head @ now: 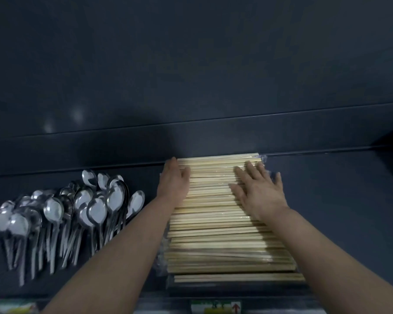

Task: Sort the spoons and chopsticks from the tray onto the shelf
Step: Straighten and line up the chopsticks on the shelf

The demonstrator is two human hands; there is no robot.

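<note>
Head view shows the chopsticks (225, 234) as a broad pale stack lying crosswise on the dark shelf (338, 200), running from the middle of the frame down toward the lower edge, with clear wrap showing at its ends. The left hand (174, 180) is released, its straight fingers set against the left ends of the far sticks. The right hand (259, 191) is also released, lying flat with fingers spread on top of the stack near its far right end. Neither hand grasps anything. The far edge of the stack sits against the step at the back of the shelf, and its near edge reaches the shelf's front lip. The spoons (89, 207) lie in a heap at the left of the frame, bowls pointing away, just beside the left forearm and apart from the stack. Bare shelf lies open to the right of the stack. A label with a red arrow (216, 307) sits at the bottom edge.
</note>
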